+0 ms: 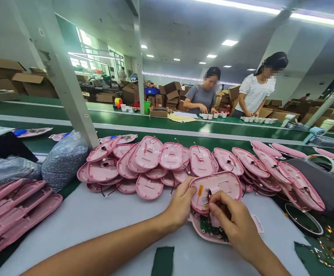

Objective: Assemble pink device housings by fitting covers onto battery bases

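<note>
Above table [112,237]: left grip [181,203] is holding pink shell [227,186] by its rim | right grip [234,218] is touching fragile wires [209,194], closure unclear | shell is probably handling light, stiff; rim suiting support.

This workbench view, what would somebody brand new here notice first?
Probably the sprawling heap of pink plastic shells with thin red wires, spread across the far side of the pale work surface. Next, nearer the middle, the left hand holds one pink shell above another with a green circuit board, while the right hand works at its wires.
</note>
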`<state>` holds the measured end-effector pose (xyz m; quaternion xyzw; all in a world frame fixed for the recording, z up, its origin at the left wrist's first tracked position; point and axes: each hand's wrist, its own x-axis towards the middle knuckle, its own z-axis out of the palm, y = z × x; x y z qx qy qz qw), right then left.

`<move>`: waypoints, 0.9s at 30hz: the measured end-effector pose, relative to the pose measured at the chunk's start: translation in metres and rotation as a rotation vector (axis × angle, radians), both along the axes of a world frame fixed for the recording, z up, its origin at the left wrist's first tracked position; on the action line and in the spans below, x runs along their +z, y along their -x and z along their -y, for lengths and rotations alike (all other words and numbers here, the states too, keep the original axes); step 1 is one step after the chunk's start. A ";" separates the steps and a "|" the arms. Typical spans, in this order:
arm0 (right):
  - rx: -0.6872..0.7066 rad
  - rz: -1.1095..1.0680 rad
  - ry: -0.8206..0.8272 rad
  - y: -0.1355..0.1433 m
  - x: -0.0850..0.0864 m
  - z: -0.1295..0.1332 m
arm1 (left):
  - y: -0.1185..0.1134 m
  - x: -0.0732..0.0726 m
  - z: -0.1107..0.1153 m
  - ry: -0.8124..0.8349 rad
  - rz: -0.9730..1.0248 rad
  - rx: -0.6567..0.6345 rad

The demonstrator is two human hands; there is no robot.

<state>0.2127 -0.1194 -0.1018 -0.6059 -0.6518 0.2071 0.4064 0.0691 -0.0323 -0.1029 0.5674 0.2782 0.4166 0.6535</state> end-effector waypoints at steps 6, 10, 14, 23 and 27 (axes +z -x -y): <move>-0.123 -0.057 0.035 0.021 -0.003 -0.006 | 0.002 0.001 0.005 -0.019 0.078 -0.070; -0.169 0.015 0.012 0.028 -0.007 -0.008 | 0.002 0.001 0.007 -0.019 0.088 -0.069; -0.225 0.136 -0.010 0.031 -0.007 -0.009 | 0.002 0.003 0.010 -0.022 0.077 -0.028; -0.537 0.126 -0.015 0.017 -0.011 -0.016 | 0.007 0.003 0.009 0.004 0.106 -0.071; -0.426 -0.030 -0.008 0.006 -0.018 -0.014 | 0.008 0.004 0.009 -0.042 0.027 -0.150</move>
